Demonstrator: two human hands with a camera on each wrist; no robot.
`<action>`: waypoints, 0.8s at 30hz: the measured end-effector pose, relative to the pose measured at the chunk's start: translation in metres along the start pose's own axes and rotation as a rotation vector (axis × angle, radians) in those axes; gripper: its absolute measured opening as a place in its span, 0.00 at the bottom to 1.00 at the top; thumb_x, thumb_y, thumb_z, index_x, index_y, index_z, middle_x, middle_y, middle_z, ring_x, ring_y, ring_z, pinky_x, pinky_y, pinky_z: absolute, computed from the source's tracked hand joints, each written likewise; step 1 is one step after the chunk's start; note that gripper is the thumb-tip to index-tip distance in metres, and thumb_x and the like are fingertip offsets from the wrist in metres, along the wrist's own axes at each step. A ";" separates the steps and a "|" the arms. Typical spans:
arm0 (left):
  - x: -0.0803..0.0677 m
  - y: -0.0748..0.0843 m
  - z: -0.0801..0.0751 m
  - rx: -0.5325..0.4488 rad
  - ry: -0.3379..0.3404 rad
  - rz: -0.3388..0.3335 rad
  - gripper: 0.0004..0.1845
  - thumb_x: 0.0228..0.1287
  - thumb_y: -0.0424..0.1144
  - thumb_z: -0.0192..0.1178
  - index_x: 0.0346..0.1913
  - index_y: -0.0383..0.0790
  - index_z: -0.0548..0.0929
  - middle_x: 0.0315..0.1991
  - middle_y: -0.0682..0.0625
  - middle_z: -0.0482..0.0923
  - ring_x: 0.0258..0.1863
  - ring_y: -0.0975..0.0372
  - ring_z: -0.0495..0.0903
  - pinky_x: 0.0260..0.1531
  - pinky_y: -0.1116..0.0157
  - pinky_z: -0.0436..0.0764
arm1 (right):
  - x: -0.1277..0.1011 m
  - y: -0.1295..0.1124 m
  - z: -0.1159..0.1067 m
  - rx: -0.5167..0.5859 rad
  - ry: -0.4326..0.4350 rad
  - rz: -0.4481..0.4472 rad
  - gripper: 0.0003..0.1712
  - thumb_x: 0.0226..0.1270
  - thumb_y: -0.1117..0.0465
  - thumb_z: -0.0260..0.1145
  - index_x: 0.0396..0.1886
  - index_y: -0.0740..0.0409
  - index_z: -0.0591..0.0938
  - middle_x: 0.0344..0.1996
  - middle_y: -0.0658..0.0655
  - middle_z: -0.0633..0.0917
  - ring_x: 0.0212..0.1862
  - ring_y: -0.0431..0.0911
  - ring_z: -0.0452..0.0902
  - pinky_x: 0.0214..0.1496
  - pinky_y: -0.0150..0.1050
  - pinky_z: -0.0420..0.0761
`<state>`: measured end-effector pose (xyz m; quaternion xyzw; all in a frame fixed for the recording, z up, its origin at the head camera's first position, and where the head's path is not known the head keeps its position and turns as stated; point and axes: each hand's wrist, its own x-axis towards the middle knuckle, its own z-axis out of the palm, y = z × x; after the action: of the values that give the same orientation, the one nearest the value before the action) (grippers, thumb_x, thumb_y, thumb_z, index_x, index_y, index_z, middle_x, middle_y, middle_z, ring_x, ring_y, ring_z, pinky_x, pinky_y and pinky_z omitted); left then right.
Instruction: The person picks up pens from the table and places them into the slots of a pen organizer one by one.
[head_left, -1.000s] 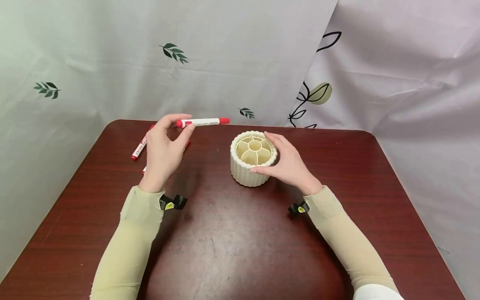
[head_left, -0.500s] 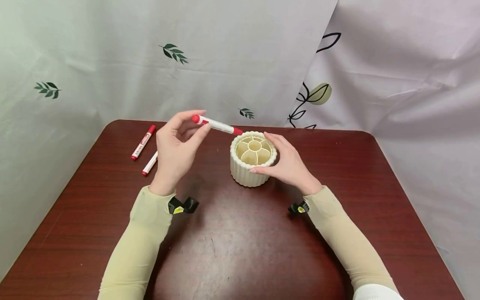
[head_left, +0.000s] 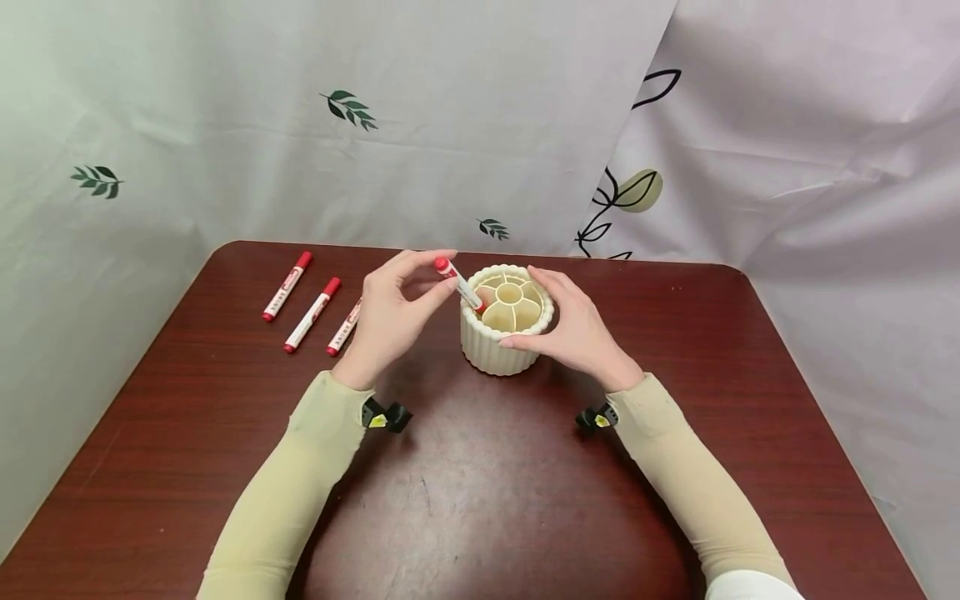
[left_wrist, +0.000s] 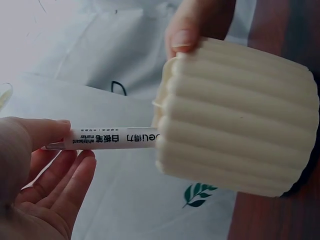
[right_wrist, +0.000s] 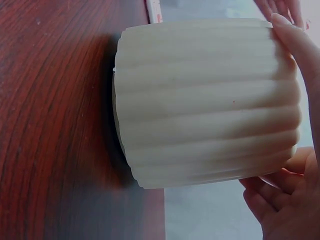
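Observation:
My left hand (head_left: 397, 312) pinches a red-and-white whiteboard marker (left_wrist: 110, 138) by one end, thumb against fingers. The marker slants down, its other red end inside a left-hand compartment of a cream ribbed pen holder (head_left: 498, 354). In the left wrist view that lower end is hidden behind the scalloped rim. My right hand (head_left: 581, 329) grips the holder from the right, thumb at the near side of the rim and fingers round the far side. In the right wrist view the holder (right_wrist: 205, 105) stands upright on the table, between thumb and fingers.
Three more red-and-white markers lie on the dark red table (head_left: 480, 500) to the left: an outer marker (head_left: 287, 286), a middle marker (head_left: 312, 315) and a third marker (head_left: 345, 327) partly behind the left hand. A pale leaf-print curtain (head_left: 420, 125) hangs behind the table.
My left hand has moved right and slightly down, tilting the marker from level until its tip entered the holder. The markers behind that hand came into view. My right hand stayed on the holder.

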<state>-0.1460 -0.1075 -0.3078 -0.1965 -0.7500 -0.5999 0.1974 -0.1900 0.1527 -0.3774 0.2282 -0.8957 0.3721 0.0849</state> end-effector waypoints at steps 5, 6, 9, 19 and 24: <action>0.003 -0.006 0.007 0.013 -0.024 -0.015 0.16 0.62 0.22 0.68 0.54 0.28 0.85 0.44 0.41 0.84 0.43 0.54 0.85 0.48 0.59 0.84 | 0.000 0.000 0.001 0.002 0.002 -0.005 0.65 0.40 0.28 0.81 0.77 0.50 0.68 0.69 0.45 0.71 0.69 0.42 0.66 0.69 0.48 0.68; 0.003 -0.007 0.008 0.018 -0.027 -0.016 0.16 0.62 0.23 0.68 0.54 0.28 0.85 0.44 0.41 0.84 0.43 0.54 0.85 0.48 0.59 0.84 | 0.000 0.000 0.001 0.002 0.003 -0.006 0.65 0.40 0.28 0.81 0.77 0.49 0.68 0.69 0.45 0.71 0.69 0.42 0.66 0.69 0.48 0.69; 0.005 -0.011 0.012 0.024 -0.038 -0.015 0.16 0.62 0.23 0.69 0.53 0.28 0.85 0.44 0.40 0.84 0.42 0.53 0.84 0.48 0.56 0.84 | 0.000 0.000 0.001 0.001 0.003 -0.005 0.65 0.40 0.28 0.81 0.78 0.49 0.68 0.70 0.45 0.71 0.69 0.42 0.65 0.69 0.48 0.68; 0.003 -0.021 0.020 0.057 -0.041 -0.018 0.16 0.61 0.24 0.71 0.52 0.30 0.85 0.41 0.39 0.85 0.42 0.49 0.84 0.48 0.49 0.82 | -0.001 0.000 0.001 0.001 0.007 -0.007 0.66 0.40 0.27 0.80 0.78 0.49 0.68 0.70 0.45 0.71 0.69 0.42 0.65 0.70 0.48 0.68; 0.000 -0.039 0.013 0.071 -0.002 -0.031 0.20 0.60 0.29 0.74 0.55 0.35 0.85 0.44 0.40 0.86 0.44 0.51 0.84 0.50 0.48 0.81 | -0.001 0.000 0.001 0.009 0.002 -0.005 0.66 0.40 0.28 0.80 0.78 0.49 0.67 0.70 0.45 0.70 0.69 0.42 0.65 0.69 0.47 0.68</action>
<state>-0.1674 -0.1032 -0.3426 -0.1784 -0.7740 -0.5757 0.1940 -0.1892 0.1523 -0.3784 0.2305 -0.8933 0.3761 0.0859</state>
